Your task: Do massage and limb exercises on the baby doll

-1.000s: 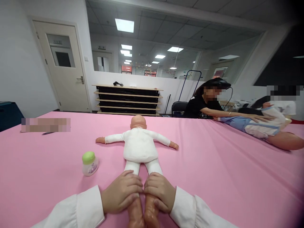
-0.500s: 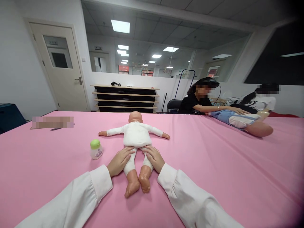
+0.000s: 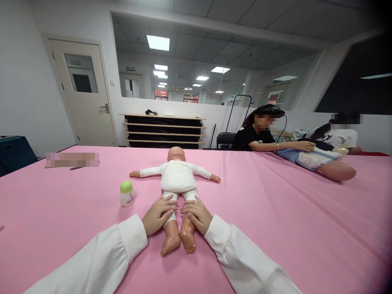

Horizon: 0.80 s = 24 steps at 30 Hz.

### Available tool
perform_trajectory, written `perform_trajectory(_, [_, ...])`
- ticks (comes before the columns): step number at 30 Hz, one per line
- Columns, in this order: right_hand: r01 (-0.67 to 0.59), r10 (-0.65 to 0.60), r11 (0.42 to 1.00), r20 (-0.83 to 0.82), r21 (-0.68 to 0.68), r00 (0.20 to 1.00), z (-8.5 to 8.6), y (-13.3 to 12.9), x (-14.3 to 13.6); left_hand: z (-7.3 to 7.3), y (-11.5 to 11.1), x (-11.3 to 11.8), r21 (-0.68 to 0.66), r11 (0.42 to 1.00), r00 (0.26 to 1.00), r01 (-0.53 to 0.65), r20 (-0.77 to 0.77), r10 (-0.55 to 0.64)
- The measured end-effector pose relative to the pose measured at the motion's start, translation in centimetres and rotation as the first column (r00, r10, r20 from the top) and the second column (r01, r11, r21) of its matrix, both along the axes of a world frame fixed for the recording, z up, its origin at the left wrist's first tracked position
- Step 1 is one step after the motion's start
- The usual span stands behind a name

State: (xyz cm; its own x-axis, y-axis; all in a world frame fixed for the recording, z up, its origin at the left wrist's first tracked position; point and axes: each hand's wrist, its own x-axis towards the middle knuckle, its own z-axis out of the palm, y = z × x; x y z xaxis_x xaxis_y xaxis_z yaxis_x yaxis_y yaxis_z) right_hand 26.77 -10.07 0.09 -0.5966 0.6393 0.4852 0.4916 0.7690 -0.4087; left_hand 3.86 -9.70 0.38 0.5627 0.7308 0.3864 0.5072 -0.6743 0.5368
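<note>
A baby doll [image 3: 178,176] in white clothing lies on the pink table cover [image 3: 260,228], back upward, with its arms spread and its bare feet toward me. My left hand [image 3: 158,213] rests on the doll's left-side leg in view, fingers spread over the white cloth. On the other leg lies my right hand [image 3: 197,213], its fingers also apart. Neither hand is closed around a leg. A small jar with a green lid [image 3: 126,193] stands left of the doll, beyond my left hand.
A blurred flat item [image 3: 72,159] lies at the far left. At the right, a person in black [image 3: 255,134] touches another doll [image 3: 337,170]; a second person [image 3: 343,132] sits behind. Stacked shelves [image 3: 163,130] stand beyond the table.
Both my hands have slid down the doll's legs toward its feet. The person in black has drawn the hand back a little over the other doll. The view has shifted slightly.
</note>
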Motion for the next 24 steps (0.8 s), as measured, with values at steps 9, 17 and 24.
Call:
perform_trajectory(9, [0.002, -0.008, 0.997, -0.08, -0.071, 0.997, 0.8, -0.1, -0.4, 0.2, 0.1, -0.2, 0.06, 0.998, 0.997, 0.035, 0.069, -0.039])
perform_trajectory(17, [-0.114, 0.112, 0.989, 0.017, 0.094, 0.994, 1.4, -2.1, -1.2, 0.7, -1.8, 0.0, 0.13, 0.988, 0.997, 0.078, 0.009, -0.08])
perform_trajectory(24, [-0.185, 0.21, 0.95, -0.074, 0.253, 0.975, 1.5, 0.3, -0.2, 1.4, 0.6, -0.2, 0.195, 0.965, 0.968, 0.174, 0.148, -0.204])
